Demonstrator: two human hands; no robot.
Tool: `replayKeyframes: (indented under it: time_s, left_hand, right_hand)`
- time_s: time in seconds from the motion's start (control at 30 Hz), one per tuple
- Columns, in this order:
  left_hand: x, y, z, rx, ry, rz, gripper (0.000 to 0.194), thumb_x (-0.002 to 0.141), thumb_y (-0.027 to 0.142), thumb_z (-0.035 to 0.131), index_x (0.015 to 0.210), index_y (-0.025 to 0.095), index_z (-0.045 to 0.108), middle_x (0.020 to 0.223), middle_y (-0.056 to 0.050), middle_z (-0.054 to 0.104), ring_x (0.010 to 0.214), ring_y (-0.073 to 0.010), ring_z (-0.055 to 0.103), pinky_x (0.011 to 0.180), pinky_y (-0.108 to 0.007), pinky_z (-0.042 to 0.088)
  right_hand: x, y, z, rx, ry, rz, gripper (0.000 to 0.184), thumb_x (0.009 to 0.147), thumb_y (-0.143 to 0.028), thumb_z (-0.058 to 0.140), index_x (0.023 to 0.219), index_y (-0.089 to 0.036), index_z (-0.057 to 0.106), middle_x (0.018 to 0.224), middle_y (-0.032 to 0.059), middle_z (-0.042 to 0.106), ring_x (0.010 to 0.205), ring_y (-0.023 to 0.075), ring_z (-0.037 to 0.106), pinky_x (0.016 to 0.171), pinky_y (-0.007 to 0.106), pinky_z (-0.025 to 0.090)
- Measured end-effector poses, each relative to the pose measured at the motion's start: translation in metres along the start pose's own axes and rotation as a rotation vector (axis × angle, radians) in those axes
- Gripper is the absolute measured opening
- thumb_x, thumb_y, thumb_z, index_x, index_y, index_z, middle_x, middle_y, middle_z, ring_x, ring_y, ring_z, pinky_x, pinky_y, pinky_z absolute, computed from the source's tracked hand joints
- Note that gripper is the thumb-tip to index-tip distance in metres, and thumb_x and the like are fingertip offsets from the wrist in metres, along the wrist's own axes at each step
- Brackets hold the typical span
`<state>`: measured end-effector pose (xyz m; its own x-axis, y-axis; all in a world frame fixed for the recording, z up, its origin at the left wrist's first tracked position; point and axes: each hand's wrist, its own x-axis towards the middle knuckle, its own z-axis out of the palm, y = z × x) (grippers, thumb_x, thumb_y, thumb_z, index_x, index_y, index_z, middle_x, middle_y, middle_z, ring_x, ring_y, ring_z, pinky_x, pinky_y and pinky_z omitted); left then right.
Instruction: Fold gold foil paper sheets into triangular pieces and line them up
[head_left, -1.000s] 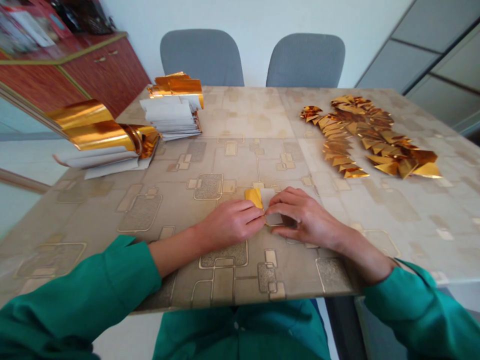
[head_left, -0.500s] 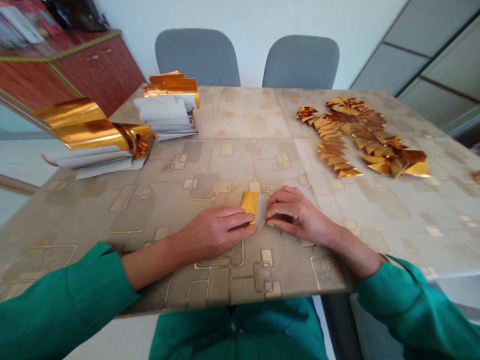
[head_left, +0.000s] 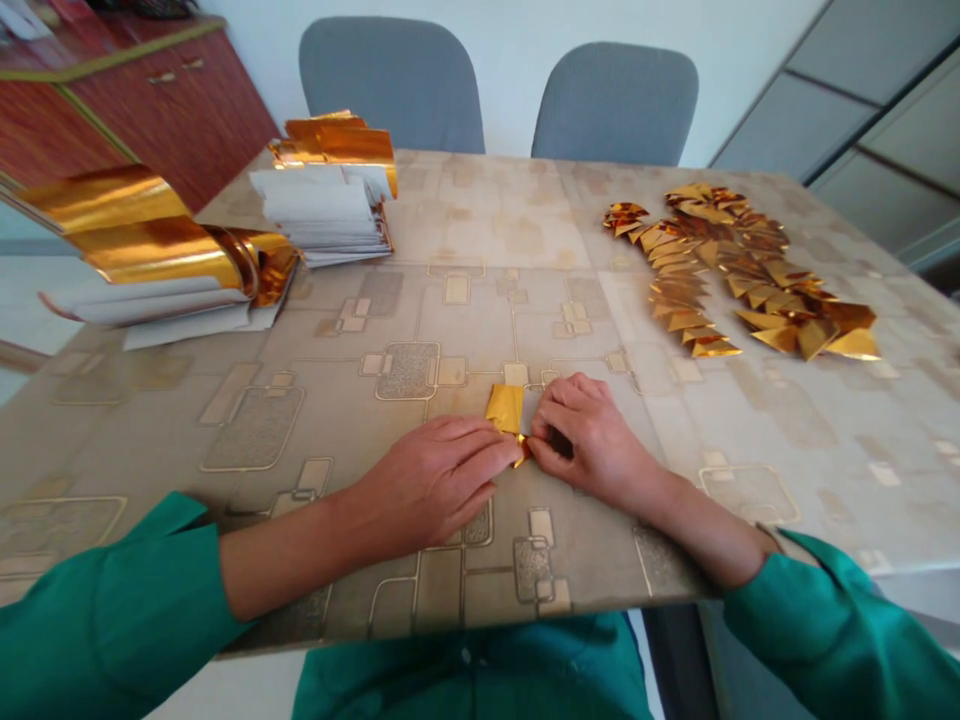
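Note:
A small piece of gold foil paper [head_left: 505,407], white on its reverse, lies partly folded on the table in front of me. My left hand [head_left: 442,475] comes from the left, its fingertips pressing the paper's lower left part against the tabletop. At the paper's right side my right hand [head_left: 592,435] pinches the edge between thumb and fingers. A small shiny gold bit of the lower edge shows between both sets of fingertips. The fingers hide much of the paper, so the exact fold cannot be made out.
Folded gold pieces [head_left: 750,265] lie in overlapping rows at the right. At the left stand a stack of gold-and-white sheets [head_left: 322,210] and a pile of curled gold sheets [head_left: 165,260]. Two grey chairs [head_left: 394,85] stand behind the patterned table [head_left: 420,320], near a reddish cabinet [head_left: 172,110].
My right fingers have brought the paper's lower right edge inward, and a shiny gold bit now shows there. The left hand keeps pressing the paper. The view has shifted slightly.

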<state>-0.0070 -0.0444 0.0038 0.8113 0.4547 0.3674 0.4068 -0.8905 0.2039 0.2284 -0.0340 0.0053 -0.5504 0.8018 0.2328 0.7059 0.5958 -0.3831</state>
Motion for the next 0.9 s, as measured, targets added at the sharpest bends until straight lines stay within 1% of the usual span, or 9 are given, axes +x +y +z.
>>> replayKeyframes:
  time_s: [0.1,0.2,0.3,0.47,0.57,0.67,0.77,0.9]
  left_hand:
    - [0.000,0.001,0.000,0.035,-0.033,0.044,0.033,0.100,0.020,0.043,0.129,0.012,0.057,0.116,-0.011,0.068,0.108,-0.0239,0.063,0.092,-0.040,0.055]
    - [-0.002,0.000,0.002,0.048,-0.040,0.062,0.032,0.099,0.017,0.043,0.124,0.012,0.061,0.116,-0.012,0.067,0.112,-0.0250,0.061,0.095,-0.040,0.054]
    - [-0.003,0.001,0.006,0.054,-0.045,0.050,0.030,0.098,0.018,0.046,0.123,0.012,0.062,0.117,-0.011,0.066,0.114,-0.0251,0.059,0.097,-0.040,0.052]
    - [-0.003,0.003,0.009,0.083,-0.050,0.043,0.031,0.098,0.017,0.047,0.125,0.011,0.061,0.117,-0.011,0.065,0.114,-0.0248,0.057,0.097,-0.039,0.052]
    - [-0.003,0.004,0.007,0.097,-0.063,0.050,0.031,0.098,0.016,0.046,0.125,0.012,0.061,0.117,-0.010,0.065,0.114,-0.0247,0.057,0.096,-0.039,0.052]
    - [-0.003,0.004,0.005,0.117,-0.067,0.052,0.031,0.099,0.017,0.045,0.125,0.013,0.061,0.117,-0.010,0.065,0.112,-0.0254,0.057,0.092,-0.040,0.053]
    - [-0.002,0.004,0.004,0.125,-0.079,0.062,0.031,0.100,0.018,0.044,0.125,0.012,0.061,0.117,-0.011,0.065,0.111,-0.0262,0.058,0.090,-0.041,0.054]
    - [-0.002,0.002,0.005,0.116,-0.098,0.072,0.032,0.100,0.018,0.044,0.127,0.011,0.059,0.117,-0.012,0.065,0.112,-0.0255,0.058,0.094,-0.041,0.053]
  right_hand:
    - [-0.001,-0.001,0.002,-0.032,0.010,0.007,0.012,0.085,-0.021,0.061,0.074,-0.019,0.058,0.081,0.0037,0.055,0.084,0.0207,0.046,0.078,0.035,0.032]
    - [-0.001,-0.002,0.003,-0.046,0.005,0.023,0.013,0.086,-0.021,0.061,0.074,-0.019,0.058,0.082,0.0039,0.055,0.085,0.0208,0.045,0.078,0.035,0.033]
    - [0.000,-0.005,0.004,-0.065,-0.006,0.036,0.013,0.086,-0.022,0.062,0.074,-0.019,0.058,0.082,0.0037,0.055,0.085,0.0208,0.045,0.079,0.035,0.033]
    - [-0.002,-0.007,0.005,-0.080,-0.019,0.073,0.013,0.086,-0.022,0.062,0.074,-0.020,0.056,0.083,0.0034,0.055,0.085,0.0217,0.046,0.080,0.037,0.033]
    - [-0.006,-0.001,0.003,-0.063,-0.007,0.128,0.010,0.087,-0.028,0.065,0.086,-0.021,0.058,0.093,0.0050,0.058,0.093,0.0241,0.047,0.084,0.039,0.034]
    - [-0.011,0.008,0.001,-0.013,0.024,0.166,0.019,0.088,-0.032,0.067,0.099,-0.021,0.056,0.108,0.0071,0.058,0.102,0.0257,0.047,0.090,0.042,0.035]
    - [-0.014,0.012,-0.002,0.021,0.050,0.171,0.018,0.089,-0.030,0.066,0.102,-0.023,0.055,0.114,0.0071,0.058,0.106,0.0257,0.048,0.093,0.042,0.035]
    - [-0.011,0.002,0.002,0.026,0.094,0.130,0.020,0.090,-0.033,0.064,0.104,-0.023,0.054,0.117,0.0081,0.057,0.110,0.0268,0.048,0.094,0.043,0.035]
